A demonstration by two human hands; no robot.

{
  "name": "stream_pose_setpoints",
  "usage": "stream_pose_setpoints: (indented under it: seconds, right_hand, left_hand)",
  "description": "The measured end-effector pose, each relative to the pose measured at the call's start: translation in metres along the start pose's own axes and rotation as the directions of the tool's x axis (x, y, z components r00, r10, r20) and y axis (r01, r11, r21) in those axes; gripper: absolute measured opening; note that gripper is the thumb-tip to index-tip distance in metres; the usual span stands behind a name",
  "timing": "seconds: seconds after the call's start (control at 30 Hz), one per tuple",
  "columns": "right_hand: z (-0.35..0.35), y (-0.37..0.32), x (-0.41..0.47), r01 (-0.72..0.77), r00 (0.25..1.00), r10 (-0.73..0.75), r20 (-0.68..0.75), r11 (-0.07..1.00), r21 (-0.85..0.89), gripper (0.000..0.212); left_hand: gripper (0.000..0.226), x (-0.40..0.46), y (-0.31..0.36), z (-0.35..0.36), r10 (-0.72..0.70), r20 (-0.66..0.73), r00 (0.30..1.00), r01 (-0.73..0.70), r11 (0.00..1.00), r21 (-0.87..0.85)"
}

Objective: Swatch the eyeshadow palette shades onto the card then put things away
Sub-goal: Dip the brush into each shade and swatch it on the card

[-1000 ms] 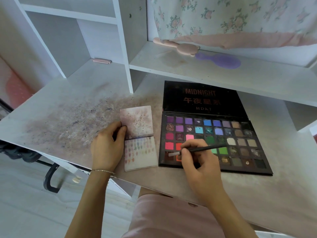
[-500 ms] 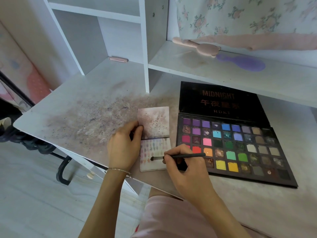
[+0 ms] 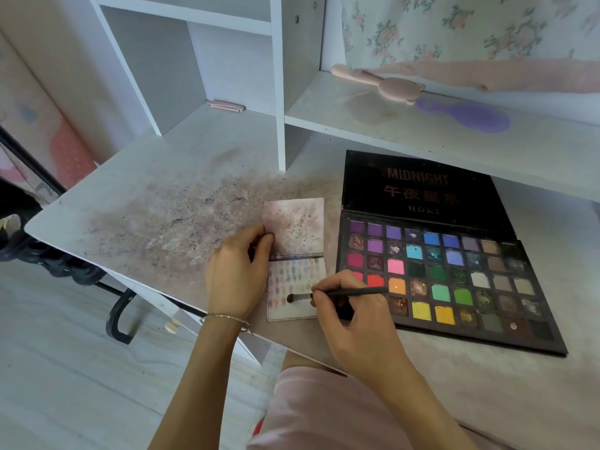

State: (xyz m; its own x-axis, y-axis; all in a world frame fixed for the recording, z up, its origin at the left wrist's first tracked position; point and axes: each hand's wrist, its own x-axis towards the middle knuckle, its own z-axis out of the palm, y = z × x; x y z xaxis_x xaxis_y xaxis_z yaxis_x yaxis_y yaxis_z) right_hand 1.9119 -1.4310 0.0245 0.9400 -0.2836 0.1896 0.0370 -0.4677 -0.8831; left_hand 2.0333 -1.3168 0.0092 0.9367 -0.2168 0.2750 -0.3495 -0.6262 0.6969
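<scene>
The open black eyeshadow palette (image 3: pixel 454 274) lies on the desk at right, its lid marked MIDNIGHT folded back. To its left lies the folded white card (image 3: pixel 293 228), its lower half covered with rows of small colour swatches. My right hand (image 3: pixel 354 323) pinches a thin black brush (image 3: pixel 344 292), whose tip rests on the card's lower half. My left hand (image 3: pixel 235 274) holds the card's left edge, the thumb curled over it at the fold.
The white desk (image 3: pixel 156 196) is smeared with powder stains left of the card. On the shelf behind lie a pink bear-shaped brush (image 3: pixel 389 86) and a purple hairbrush (image 3: pixel 467 115). A small pink clip (image 3: pixel 225 106) sits in the left cubby. A black chair frame (image 3: pixel 118 313) stands below.
My right hand carried the brush from the palette's lower-left pans over to the card's lower half. The left hand stayed on the card. The camera shifted left.
</scene>
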Motion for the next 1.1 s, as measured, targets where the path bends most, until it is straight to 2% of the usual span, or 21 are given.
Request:
stream_pose_setpoints:
  seconds: [0.6, 0.77, 0.9, 1.03, 1.1]
  right_hand:
    - [-0.0001, 0.0021, 0.0001, -0.001, 1.0, 0.001, 0.016, 0.999, -0.032, 0.005]
    - [0.0, 0.0006, 0.0005, 0.007, 1.0, -0.007, 0.014, 1.0, -0.029, 0.014]
    - [0.0002, 0.0019, 0.0001, 0.004, 1.0, -0.004, 0.013, 1.0, -0.025, 0.008]
    - [-0.0001, 0.0023, 0.0, 0.017, 1.0, -0.016, 0.017, 1.0, -0.021, 0.02]
    - [0.0009, 0.0026, 0.001, 0.022, 1.0, -0.021, 0.002, 0.999, -0.028, 0.018]
  left_hand:
    - [0.014, 0.0001, 0.0017, -0.0006, -0.026, 0.009, 1.0, 0.026, 0.999, 0.023]
    - [0.014, 0.0001, 0.0017, -0.0008, -0.026, 0.007, 1.0, 0.026, 0.999, 0.021]
    - [0.014, -0.0002, 0.0018, -0.0008, -0.027, 0.003, 1.0, 0.026, 0.999, 0.028]
    - [0.015, -0.0001, 0.0015, -0.0012, -0.022, 0.014, 1.0, 0.022, 1.0, 0.022]
    - [0.015, 0.0001, 0.0019, -0.0012, -0.019, 0.016, 1.0, 0.019, 1.0, 0.015]
